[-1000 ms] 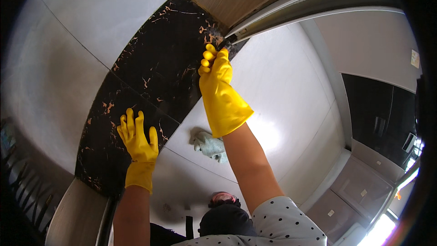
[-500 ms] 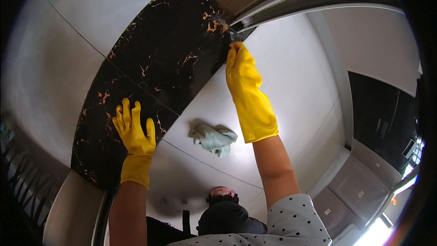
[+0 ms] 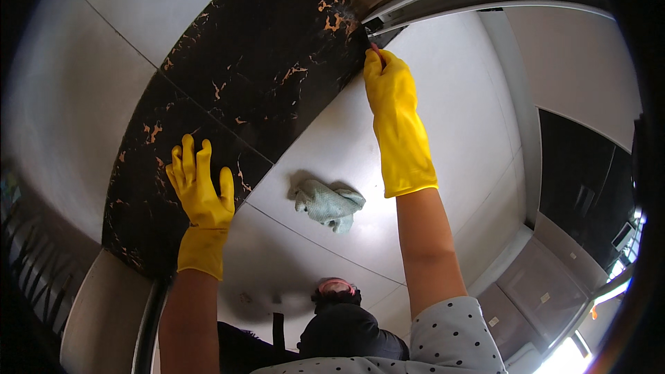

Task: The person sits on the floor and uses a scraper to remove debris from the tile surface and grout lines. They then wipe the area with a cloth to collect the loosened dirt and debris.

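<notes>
Left hand: lay spread on black slab.
Right hand: pinched red tool near track.
Risk: slanted pressure could have slipped tool, scratching slab.

We can read no words, numbers or signs here. On the cupboards at right we see pale labels, too small to make out.

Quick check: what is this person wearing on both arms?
The left glove and right glove match: plain yellow, rubbery-looking, long-cuffed, with no visible markings. On the right side, a white sleeve with black dots shows; the left sleeve is out of view.
</notes>
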The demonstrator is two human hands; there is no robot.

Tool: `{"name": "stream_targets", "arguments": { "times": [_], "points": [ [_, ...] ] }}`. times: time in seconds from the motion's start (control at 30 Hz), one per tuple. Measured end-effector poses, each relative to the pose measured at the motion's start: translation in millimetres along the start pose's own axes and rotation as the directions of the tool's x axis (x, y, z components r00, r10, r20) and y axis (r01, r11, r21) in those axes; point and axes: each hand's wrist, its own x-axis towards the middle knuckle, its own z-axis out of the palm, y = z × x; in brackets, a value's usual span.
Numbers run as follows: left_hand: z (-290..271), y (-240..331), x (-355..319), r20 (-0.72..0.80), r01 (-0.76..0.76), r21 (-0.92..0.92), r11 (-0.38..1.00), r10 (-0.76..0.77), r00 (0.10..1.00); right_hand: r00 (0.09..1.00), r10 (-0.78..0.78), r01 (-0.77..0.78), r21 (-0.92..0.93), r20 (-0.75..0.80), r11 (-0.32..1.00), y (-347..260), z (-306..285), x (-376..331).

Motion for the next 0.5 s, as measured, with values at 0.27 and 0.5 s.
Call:
{"name": "stream_targets", "arguments": {
  "times": [0.27, 0.5],
  "points": [
    [1.5, -0.7, 0.5, -0.026, -0.019, -0.013, 1.000, 0.019, 0.999, 0.996, -0.061, 0.057, -0.056, -0.067, 0.997, 0.3, 13.0, 4.7],
    [1.2, 0.0, 1.3, -0.036, -0.039, -0.009, 0.999, 0.038, 0.999, 0.994, 0.112, -0.113, 0.276, 0.018, 0.954, 23.2, 23.7, 14.7]
  ]
}}
